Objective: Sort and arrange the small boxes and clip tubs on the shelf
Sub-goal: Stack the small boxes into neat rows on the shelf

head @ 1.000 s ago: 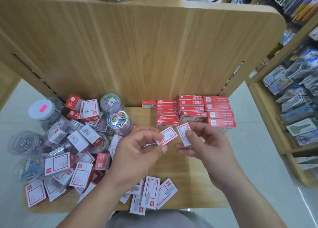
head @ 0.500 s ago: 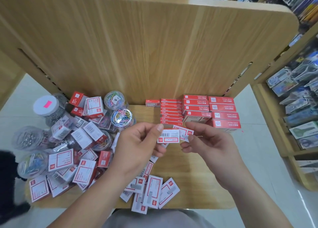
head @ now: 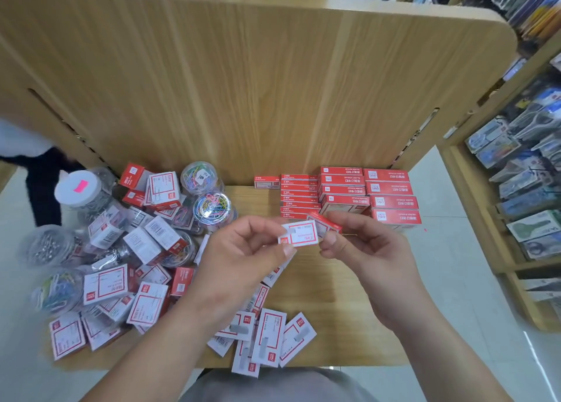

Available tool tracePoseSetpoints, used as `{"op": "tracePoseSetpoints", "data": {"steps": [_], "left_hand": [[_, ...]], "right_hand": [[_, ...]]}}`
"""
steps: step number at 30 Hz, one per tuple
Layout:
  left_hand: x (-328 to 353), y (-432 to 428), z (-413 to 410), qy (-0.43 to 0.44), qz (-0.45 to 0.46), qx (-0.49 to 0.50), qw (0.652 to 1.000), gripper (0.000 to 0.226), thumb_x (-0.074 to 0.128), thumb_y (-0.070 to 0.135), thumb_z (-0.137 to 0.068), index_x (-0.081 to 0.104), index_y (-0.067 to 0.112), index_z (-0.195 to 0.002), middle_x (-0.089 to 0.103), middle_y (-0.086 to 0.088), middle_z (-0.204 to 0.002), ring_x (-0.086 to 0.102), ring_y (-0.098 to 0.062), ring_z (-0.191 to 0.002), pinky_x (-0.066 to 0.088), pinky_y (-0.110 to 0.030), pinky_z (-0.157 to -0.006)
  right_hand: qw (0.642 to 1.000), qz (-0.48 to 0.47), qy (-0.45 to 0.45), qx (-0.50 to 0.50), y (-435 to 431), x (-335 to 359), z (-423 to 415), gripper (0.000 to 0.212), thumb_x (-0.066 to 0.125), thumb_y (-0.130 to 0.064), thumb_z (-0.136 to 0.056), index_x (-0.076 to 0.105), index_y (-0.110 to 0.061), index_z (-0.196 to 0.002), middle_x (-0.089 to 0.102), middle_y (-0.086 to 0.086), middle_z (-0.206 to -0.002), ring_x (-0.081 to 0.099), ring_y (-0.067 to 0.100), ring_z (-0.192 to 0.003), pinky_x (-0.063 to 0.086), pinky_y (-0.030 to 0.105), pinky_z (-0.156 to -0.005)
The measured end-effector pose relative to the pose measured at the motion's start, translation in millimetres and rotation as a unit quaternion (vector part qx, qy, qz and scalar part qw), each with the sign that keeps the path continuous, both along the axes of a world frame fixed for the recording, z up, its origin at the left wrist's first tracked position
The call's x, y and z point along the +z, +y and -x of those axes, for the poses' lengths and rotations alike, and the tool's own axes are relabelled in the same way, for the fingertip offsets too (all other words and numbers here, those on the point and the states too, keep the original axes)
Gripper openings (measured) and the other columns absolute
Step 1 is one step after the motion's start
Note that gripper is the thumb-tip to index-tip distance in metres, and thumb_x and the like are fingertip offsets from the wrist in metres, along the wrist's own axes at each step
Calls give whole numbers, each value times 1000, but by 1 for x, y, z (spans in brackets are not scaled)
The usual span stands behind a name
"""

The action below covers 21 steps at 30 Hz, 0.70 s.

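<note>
I was mid-sort, with one small box in each hand above the middle of the shelf (head: 328, 295). My left hand (head: 239, 262) pinched a white box (head: 299, 234) between thumb and forefinger, label up, with the other fingers loosely curled. My right hand (head: 367, 259) pinched a red box (head: 326, 222) by its end, fingers curled round it. The two boxes touched or overlapped at the corner; I could not tell which. I judged I was comparing them to decide where each belonged.

The next move called for matching each box to its kind, then setting it square on or beside the stacks (head: 388, 201) at the back right without nudging those neat rows. Plenty was left to do. A jumbled pile (head: 127, 250) of boxes covered the left side, mixed in with clear tubs (head: 211, 204) of coloured and plain clips. More loose boxes (head: 267, 338) lay flat at the front edge, some of them overhanging it.

The shelf was pale wood with a tall wooden panel (head: 243, 83) behind it. To the right stood a rack (head: 528, 171) of packaged goods. The floor (head: 449, 250) below was pale tile, and at far left a dark, blurred figure (head: 42, 186) stood on it.
</note>
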State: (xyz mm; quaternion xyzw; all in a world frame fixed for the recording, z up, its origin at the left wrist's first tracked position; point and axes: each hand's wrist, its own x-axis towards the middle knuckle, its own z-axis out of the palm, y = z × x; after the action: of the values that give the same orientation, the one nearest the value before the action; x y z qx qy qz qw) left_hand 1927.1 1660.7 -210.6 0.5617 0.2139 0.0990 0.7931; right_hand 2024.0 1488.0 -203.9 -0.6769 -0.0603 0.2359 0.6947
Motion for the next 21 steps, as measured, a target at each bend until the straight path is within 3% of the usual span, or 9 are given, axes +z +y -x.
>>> {"op": "tracePoseSetpoints", "data": {"steps": [5, 8, 11, 14, 17, 21], "left_hand": [[-2, 0, -1, -3, -25, -1, 1000, 47, 75, -20, -77, 68, 12, -112, 77, -5, -107, 75, -19, -100, 58, -25, -80], [-5, -2, -1, 4, -41, 5, 999, 51, 76, -19, -77, 69, 15, -115, 77, -3, -109, 74, -18, -102, 59, -26, -81], [-7, -4, -1, 12, -135, 5, 991, 51, 81, -11, -78, 71, 24, -114, 77, 5, -107, 73, -14, -101, 60, -28, -82], [-8, -6, -2, 34, -204, 1, 978, 45, 85, 0, -79, 75, 34, -106, 78, 11, -96, 71, -6, -87, 58, -25, -74], [-8, -6, -4, 39, -208, -19, 977, 41, 85, 11, -83, 75, 39, -110, 77, 4, -89, 67, -12, -77, 55, -29, -69], [-6, -5, -7, 69, -155, -17, 985, 33, 77, 17, -91, 64, 32, -118, 78, -3, -85, 69, -15, -78, 56, -39, -73]], "right_hand": [[1000, -9, -1, 9, -1, -3, 3, 27, 71, -10, -87, 72, -7, -114, 77, 15, -98, 74, 35, -83, 62, 48, -80], [1000, -17, 3, 15, -1, 0, 3, 24, 66, 0, -92, 72, -6, -114, 75, 19, -98, 73, 34, -80, 63, 45, -78], [999, -26, 5, 36, -3, 2, 2, 31, 64, 11, -90, 72, -6, -115, 75, 20, -99, 71, 31, -79, 62, 37, -76], [998, -36, 5, 57, -3, 3, 4, 39, 67, 16, -86, 72, -9, -115, 76, 18, -101, 70, 30, -82, 59, 32, -78], [998, -21, -4, 64, -2, 1, 4, 41, 69, 15, -86, 73, -12, -115, 76, 16, -105, 71, 30, -84, 59, 38, -83], [996, 7, -19, 92, 1, 0, 5, 42, 77, 8, -84, 73, -17, -117, 76, 8, -111, 68, 26, -89, 59, 45, -85]]}}
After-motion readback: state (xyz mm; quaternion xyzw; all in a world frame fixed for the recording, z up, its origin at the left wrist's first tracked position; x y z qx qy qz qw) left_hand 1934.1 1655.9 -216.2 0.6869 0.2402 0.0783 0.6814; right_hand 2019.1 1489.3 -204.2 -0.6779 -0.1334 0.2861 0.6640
